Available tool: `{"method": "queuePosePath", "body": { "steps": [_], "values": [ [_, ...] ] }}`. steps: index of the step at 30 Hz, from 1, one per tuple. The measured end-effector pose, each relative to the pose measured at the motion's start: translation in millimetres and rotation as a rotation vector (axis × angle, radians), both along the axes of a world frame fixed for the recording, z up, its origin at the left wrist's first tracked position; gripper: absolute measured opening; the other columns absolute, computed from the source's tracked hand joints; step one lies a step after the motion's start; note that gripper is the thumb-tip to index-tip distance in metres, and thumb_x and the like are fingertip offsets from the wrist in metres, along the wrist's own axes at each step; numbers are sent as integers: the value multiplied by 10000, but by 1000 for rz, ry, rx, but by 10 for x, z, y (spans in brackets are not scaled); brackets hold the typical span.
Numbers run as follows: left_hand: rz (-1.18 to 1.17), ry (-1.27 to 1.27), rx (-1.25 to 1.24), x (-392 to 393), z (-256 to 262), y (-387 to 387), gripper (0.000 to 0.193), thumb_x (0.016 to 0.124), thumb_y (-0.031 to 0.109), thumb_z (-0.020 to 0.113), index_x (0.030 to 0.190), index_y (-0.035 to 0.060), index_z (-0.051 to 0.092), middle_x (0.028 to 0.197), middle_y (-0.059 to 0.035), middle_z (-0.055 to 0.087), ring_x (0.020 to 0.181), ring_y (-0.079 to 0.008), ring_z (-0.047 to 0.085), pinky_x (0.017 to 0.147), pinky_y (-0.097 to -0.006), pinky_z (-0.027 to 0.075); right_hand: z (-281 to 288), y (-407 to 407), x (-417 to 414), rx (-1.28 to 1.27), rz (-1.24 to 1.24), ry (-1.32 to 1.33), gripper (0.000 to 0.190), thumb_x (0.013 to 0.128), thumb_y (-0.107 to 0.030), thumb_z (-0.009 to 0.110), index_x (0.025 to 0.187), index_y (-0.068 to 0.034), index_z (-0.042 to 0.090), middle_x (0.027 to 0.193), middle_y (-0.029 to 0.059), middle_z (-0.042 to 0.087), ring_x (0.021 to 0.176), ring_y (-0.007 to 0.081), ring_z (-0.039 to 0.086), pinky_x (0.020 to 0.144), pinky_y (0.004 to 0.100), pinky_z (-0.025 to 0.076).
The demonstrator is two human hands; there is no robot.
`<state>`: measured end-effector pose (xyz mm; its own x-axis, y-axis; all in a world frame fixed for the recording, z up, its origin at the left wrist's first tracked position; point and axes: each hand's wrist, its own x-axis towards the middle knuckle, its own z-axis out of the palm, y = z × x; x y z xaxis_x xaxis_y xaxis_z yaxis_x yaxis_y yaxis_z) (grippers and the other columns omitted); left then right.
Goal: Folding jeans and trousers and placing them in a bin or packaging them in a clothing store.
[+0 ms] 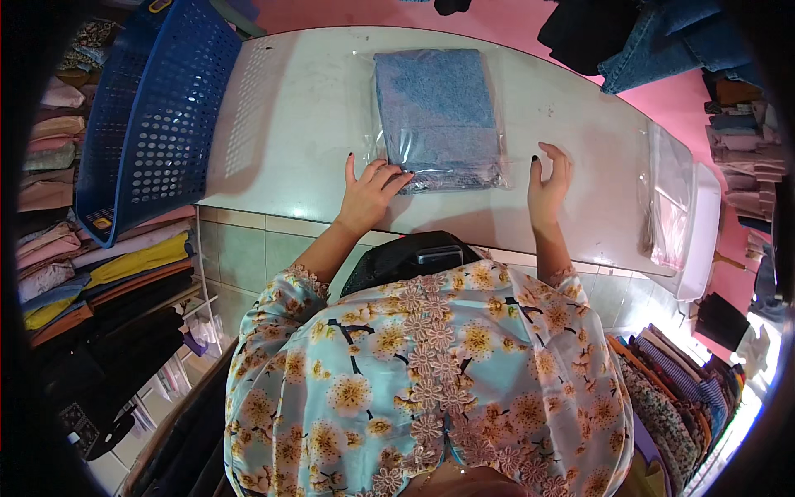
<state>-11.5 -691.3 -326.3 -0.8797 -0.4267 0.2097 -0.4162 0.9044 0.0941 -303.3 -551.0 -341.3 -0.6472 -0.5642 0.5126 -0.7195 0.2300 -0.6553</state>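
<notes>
A folded blue denim garment point(438, 112) lies flat in a clear plastic bag on the white table point(310, 124). My left hand point(371, 189) rests at the bag's near left corner, its fingertips on the plastic and its fingers spread. Off the bag's right side, my right hand point(549, 183) is raised over the table, fingers partly curled, with nothing seen in it.
A blue perforated plastic basket point(168, 124) stands at the table's left end. Clear plastic bags point(667, 192) lie at the right end beside a white tray point(705, 233). Stacked folded clothes point(136, 255) fill shelves at left; hanging clothes point(671, 385) are at lower right.
</notes>
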Motion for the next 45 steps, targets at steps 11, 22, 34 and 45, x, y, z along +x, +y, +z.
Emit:
{"method": "queuePosePath", "body": {
  "steps": [11,22,34,45],
  "values": [
    [-105,-7,-9,-211,51,48,373,710,139,602,1083,143,593,1092,-74,521,1072,-232,478,947,-483,355,-139,-49,521,244,595,387,478,685,-195,676,1144,-131,559,1183,24,511,1108,230,447,918,376,360],
    [-5,-204,76,-539,108,126,454,732,273,652,1147,139,527,1114,-77,504,992,-254,518,819,-354,468,-243,-183,303,383,676,394,510,688,-198,674,1173,-124,535,1173,35,515,1079,226,470,903,368,371],
    [-79,-128,5,-852,-175,144,589,660,333,701,1147,81,485,1140,-103,483,996,-237,488,750,-341,498,-330,-406,125,355,691,424,289,704,-193,622,987,-140,645,969,-30,619,921,161,549,811,360,445],
    [-60,-70,-183,-1015,-312,-56,417,713,242,649,1085,95,531,1046,-67,527,910,-232,543,714,-350,518,68,-587,28,626,702,348,219,727,-248,612,917,-160,676,946,-20,647,943,196,559,819,364,452]
  ]
}}
